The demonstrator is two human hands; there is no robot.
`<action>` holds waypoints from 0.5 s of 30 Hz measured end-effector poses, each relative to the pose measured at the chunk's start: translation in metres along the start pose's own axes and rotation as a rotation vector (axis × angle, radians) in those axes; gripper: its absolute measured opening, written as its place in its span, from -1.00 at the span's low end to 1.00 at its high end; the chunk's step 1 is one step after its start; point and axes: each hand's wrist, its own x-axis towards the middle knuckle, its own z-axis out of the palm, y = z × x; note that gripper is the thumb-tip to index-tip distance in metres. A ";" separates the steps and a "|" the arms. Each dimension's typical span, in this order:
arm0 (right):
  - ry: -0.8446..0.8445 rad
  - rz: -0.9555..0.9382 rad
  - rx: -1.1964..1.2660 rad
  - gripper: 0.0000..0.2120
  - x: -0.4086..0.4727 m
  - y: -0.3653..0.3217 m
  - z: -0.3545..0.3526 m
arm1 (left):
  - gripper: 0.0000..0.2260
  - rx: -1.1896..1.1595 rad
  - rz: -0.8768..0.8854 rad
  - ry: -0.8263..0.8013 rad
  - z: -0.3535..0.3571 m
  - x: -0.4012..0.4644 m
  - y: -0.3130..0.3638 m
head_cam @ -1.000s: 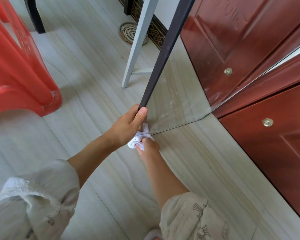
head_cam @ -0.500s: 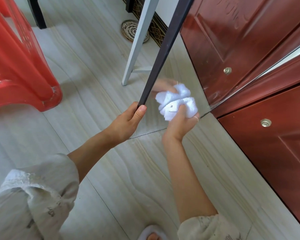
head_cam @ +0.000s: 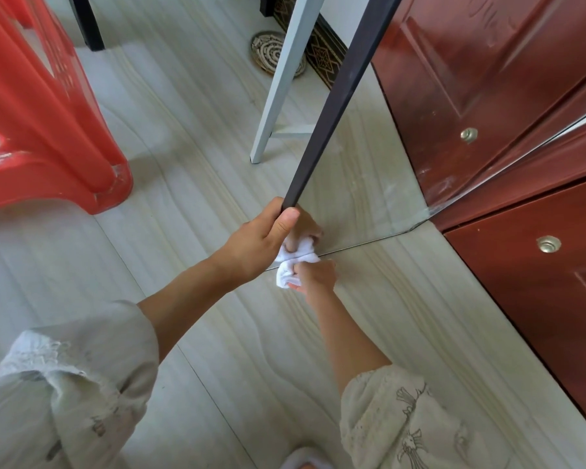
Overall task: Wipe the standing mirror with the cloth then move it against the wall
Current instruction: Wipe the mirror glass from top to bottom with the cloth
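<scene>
Your left hand (head_cam: 256,243) grips the dark frame (head_cam: 335,106) of the standing mirror (head_cam: 362,184) at its lower left corner, thumb laid along the front of the edge and fingers wrapped behind. Your right hand (head_cam: 315,275) holds the bunched white cloth (head_cam: 290,265), fingers curled round it, pressing it to the glass right at the mirror's bottom edge, just beside your left hand; the hand and cloth are doubled in the reflection. The mirror stands tilted on the pale striped floor (head_cam: 190,137), its right bottom corner near the red door (head_cam: 535,299), and the glass looks smudged there, though that may be glare. A white leg (head_cam: 281,79) stands behind the frame, and a red plastic stool (head_cam: 41,123) stands well apart at the left.
</scene>
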 end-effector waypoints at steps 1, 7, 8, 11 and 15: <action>-0.057 0.014 0.021 -0.59 -0.005 -0.001 -0.003 | -0.50 -0.004 0.001 -0.009 -0.001 0.000 0.000; -0.129 0.048 0.392 -0.79 0.004 -0.026 -0.074 | -0.83 0.116 0.000 -0.029 -0.001 0.006 -0.006; -0.095 0.038 0.437 -0.80 0.012 -0.031 -0.086 | -0.88 0.126 0.004 -0.018 -0.001 0.007 -0.007; 0.040 -0.043 0.414 -0.74 0.026 -0.036 -0.101 | -0.82 0.141 0.017 -0.007 -0.001 0.006 -0.008; 0.089 -0.036 0.257 -0.82 0.024 -0.027 -0.080 | -0.75 0.159 0.011 0.001 -0.001 0.007 -0.007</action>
